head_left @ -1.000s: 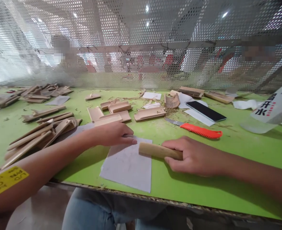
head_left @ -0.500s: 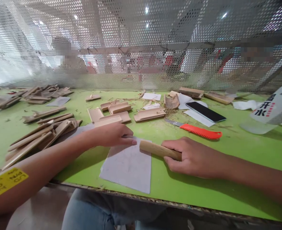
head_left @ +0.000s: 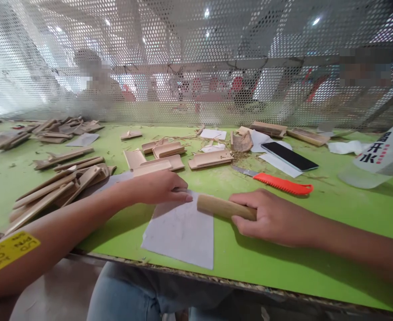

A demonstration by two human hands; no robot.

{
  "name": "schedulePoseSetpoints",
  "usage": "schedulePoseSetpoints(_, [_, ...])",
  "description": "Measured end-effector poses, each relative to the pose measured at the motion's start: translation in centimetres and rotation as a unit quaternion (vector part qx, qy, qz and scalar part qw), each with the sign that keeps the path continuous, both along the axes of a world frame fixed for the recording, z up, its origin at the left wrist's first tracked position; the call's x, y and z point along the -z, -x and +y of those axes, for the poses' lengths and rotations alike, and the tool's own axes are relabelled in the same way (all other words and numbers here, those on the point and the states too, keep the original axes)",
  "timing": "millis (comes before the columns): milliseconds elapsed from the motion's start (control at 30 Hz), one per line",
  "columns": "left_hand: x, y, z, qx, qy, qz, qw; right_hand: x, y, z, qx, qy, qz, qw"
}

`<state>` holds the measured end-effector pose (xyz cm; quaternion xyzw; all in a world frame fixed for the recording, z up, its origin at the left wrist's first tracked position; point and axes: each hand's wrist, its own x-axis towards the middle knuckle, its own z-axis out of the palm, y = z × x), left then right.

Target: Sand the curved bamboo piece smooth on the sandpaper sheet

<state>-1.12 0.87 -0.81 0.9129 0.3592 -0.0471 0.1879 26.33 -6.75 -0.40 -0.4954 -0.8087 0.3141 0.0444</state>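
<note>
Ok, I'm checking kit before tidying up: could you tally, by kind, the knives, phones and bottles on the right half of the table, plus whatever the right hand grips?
Red-handled knife: 1
Smartphone: 1
Plastic water bottle: 1
Bamboo piece in the right hand: 1
Total: 4

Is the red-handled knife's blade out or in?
Out: the metal blade extends from the red handle, lying on the green table beyond the right hand.

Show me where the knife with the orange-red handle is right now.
In the head view, the knife lies right of centre on the green table, just beyond the right hand and nearer than the black phone.
</note>
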Motion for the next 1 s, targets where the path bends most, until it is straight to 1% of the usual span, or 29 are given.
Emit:
schedulePoseSetpoints(67, [0.03, -0.03, 0.02, 0.001, 0.001, -0.001, 1.0, 0.0, -0.05, -0.03, 0.008, -0.011, -0.002, 1.0])
schedulePoseSetpoints(200, [0.0, -0.17, 0.0, 0.007, 0.003, -0.005, 1.0, -0.1, -0.1, -0.09, -0.044, 0.014, -0.002, 0.999])
schedulePoseSetpoints(233, [-0.03, -0.21, -0.02, 0.005, 0.003, -0.004, 1.0, -0.12, -0.11, -0.05, -0.043, 0.013, -0.004, 0.999])
schedulePoseSetpoints(333, [-0.16, -0.27, -0.09, -0.004, 0.002, -0.002, 1.0, -0.12, -0.16, 0.12, -0.002, -0.021, -0.015, 1.0])
schedulePoseSetpoints(367, [-0.21, -0.27, -0.12, -0.004, 0.003, -0.003, 1.0, -0.07, -0.17, 0.14, 0.002, -0.027, -0.017, 0.999])
schedulePoseSetpoints(500, [-0.23, -0.29, -0.16, 0.002, 0.007, -0.003, 1.0, 0.3, -0.35, 0.13, -0.051, 0.003, 0.001, 0.999])
schedulePoseSetpoints(533, [-0.2, -0.3, -0.14, -0.001, 0.006, -0.002, 1.0, 0.39, -0.43, 0.19, -0.052, 0.003, 0.003, 0.999])
schedulePoseSetpoints(667, [-0.1, -0.27, -0.07, -0.004, 0.003, 0.0, 1.0, 0.39, -0.57, 0.43, -0.004, -0.04, -0.007, 0.999])
schedulePoseSetpoints(700, [-0.12, -0.25, -0.07, -0.002, 0.006, -0.001, 1.0, 0.3, -0.53, 0.4, -0.009, -0.033, -0.006, 0.999])
schedulePoseSetpoints(800, [-0.21, -0.23, -0.12, 0.003, 0.014, -0.006, 1.0, 0.05, -0.38, 0.1, -0.055, 0.013, 0.007, 0.998])
schedulePoseSetpoints(833, [-0.22, -0.24, -0.13, 0.002, 0.014, -0.008, 1.0, 0.01, -0.36, 0.01, -0.061, 0.016, 0.01, 0.998])
schedulePoseSetpoints(933, [-0.15, -0.23, -0.12, 0.0, 0.009, -0.014, 1.0, -0.05, -0.38, -0.14, -0.023, -0.008, 0.007, 1.0])
schedulePoseSetpoints(1000, [-0.04, -0.17, -0.07, 0.002, 0.009, -0.018, 1.0, -0.07, -0.39, -0.2, -0.021, 0.002, 0.01, 1.0])
